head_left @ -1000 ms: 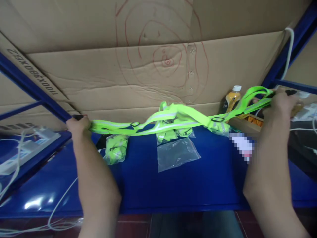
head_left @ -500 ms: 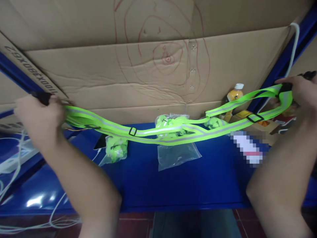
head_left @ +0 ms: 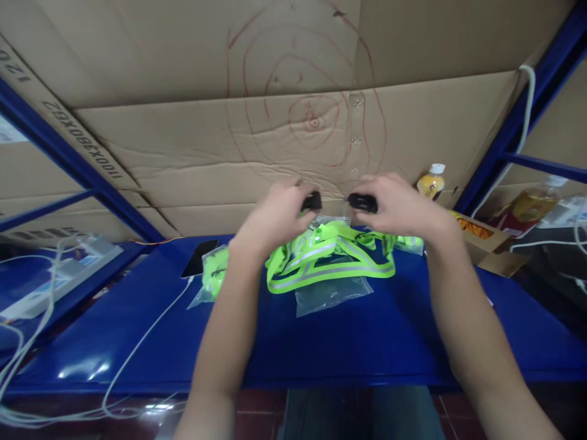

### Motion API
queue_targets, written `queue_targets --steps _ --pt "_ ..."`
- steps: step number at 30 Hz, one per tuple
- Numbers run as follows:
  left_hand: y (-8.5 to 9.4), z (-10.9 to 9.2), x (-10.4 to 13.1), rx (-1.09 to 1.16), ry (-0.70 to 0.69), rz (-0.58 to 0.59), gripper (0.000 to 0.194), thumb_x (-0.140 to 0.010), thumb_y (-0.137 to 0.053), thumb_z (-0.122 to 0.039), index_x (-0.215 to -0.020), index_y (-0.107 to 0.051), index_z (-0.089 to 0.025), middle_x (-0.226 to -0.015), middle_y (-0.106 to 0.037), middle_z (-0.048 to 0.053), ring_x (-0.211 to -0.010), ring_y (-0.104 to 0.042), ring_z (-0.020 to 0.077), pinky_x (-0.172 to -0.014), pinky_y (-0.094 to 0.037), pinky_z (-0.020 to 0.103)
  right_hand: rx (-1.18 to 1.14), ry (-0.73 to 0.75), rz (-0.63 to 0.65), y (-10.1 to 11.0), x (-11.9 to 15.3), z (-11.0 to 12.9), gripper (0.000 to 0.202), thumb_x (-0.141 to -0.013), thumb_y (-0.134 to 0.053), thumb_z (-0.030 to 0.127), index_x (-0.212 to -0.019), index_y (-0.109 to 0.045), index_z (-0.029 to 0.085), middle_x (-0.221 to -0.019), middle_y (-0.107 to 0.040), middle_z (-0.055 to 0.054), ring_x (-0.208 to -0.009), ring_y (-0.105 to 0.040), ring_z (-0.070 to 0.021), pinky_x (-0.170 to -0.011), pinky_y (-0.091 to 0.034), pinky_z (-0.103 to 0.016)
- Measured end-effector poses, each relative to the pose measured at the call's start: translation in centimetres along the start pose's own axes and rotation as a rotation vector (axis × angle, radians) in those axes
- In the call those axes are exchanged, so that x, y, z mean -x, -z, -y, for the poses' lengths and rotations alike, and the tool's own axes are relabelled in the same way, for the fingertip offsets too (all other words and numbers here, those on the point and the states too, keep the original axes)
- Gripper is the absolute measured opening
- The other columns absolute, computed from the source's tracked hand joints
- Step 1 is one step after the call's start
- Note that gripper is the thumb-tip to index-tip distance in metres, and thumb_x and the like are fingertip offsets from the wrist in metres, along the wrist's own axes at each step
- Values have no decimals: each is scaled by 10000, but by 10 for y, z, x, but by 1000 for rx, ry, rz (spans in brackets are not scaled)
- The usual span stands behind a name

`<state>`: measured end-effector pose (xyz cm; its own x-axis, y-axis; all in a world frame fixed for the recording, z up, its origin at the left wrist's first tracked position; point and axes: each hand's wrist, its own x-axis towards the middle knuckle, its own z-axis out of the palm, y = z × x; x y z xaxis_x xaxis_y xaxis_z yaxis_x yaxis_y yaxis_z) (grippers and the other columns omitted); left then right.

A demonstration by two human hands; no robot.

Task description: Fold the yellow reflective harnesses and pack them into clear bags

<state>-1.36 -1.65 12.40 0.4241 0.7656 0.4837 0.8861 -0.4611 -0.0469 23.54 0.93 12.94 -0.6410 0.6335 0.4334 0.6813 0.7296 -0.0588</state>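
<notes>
Above the blue table, my left hand is closed round a black plastic buckle half. My right hand grips another black buckle half, facing the first with a small gap between them. A fluorescent yellow-green reflective strap harness with grey stripes hangs slack in a loop below both hands. Behind and under it lie bagged bundles of the same green webbing, partly hidden. A clear plastic bag lies flat just in front of the harness.
Left of my arm are another bagged green bundle, a dark phone on a white cable, and a white power strip. A juice bottle and an open carton stand right. Cardboard with red rings forms the back wall.
Both hands have come inward from the far left and right, nearly meeting in the middle. The harness, stretched wide before, now sags in a folded loop.
</notes>
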Motion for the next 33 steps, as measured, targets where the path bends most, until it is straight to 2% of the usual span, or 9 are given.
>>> queue_targets --steps 2,5,14,19,24,26,28,30,33 --pt "-14 -9 -8 -3 -31 30 390 -937 -603 -205 -1289 -756 -135 -1155 -722 160 -1060 -700 332 -924 -539 417 49 19 28 -15 -10 6 133 -885 -650 170 -955 -764 173 -979 -763 -119 -931 -688 -275 -816 -473 -357" --pt "-24 -14 -12 -4 -48 46 386 -933 -589 -174 -1284 -744 -133 -1179 -702 167 -1061 -701 337 -945 -542 445 94 -22 72 -25 -15 4 156 -892 -638 165 -991 -758 165 -1027 -750 -144 -959 -685 -286 -789 -464 -343" --pt "-28 -11 -16 23 -110 9 425 -866 -556 -93 -1237 -763 -105 -1117 -697 160 -1093 -685 332 -939 -536 432 79 -10 120 -27 -14 0 193 -900 -626 140 -1049 -745 168 -1098 -752 -148 -1056 -695 -301 -842 -477 -339" --pt "-28 -11 -15 27 -94 -22 430 -857 -553 -90 -1233 -760 -110 -1099 -705 152 -1078 -693 326 -941 -541 428 27 -14 94 -29 -14 0 369 -902 -642 126 -1261 -706 180 -1233 -759 -154 -1176 -687 -320 -921 -489 -357" --pt "-34 -19 -17 -8 -83 -29 328 -855 -570 -103 -1129 -751 -121 -1085 -721 155 -1065 -710 333 -937 -558 433 0 -60 98 -31 -12 6 427 -904 -624 133 -1328 -645 186 -1230 -764 -148 -1120 -710 -321 -847 -491 -351" --pt "-38 -24 -18 -25 -99 -25 336 -845 -564 -88 -1131 -738 -115 -1143 -724 179 -1110 -703 347 -961 -560 448 -26 -76 83 -34 -12 12 539 -906 -615 135 -1443 -578 163 -1237 -755 -164 -1114 -713 -327 -831 -497 -353" --pt "-40 -26 -19 -40 -122 -26 388 -834 -549 -68 -1181 -721 -92 -1202 -715 214 -1143 -694 364 -983 -556 474 -57 -91 61 -37 -12 17 761 -884 -617 110 -1618 -421 128 -1314 -727 -204 -1167 -706 -343 -858 -513 -365" --pt "-40 -25 -20 -47 -130 -27 411 -823 -543 -57 -1199 -709 -83 -1223 -704 232 -1155 -686 379 -992 -547 493 -104 -83 40 -39 -13 19 927 -858 -640 106 -1710 -277 116 -1435 -670 -243 -1265 -680 -363 -935 -529 -392" --pt "-35 -18 -18 -39 -136 -60 406 -809 -563 -61 -1189 -692 -125 -1239 -689 215 -1211 -645 396 -1017 -519 515 -219 30 -19 -35 -12 14 1038 -830 -765 237 -1730 -252 162 -1614 -549 -228 -1425 -587 -386 -1085 -509 -449"
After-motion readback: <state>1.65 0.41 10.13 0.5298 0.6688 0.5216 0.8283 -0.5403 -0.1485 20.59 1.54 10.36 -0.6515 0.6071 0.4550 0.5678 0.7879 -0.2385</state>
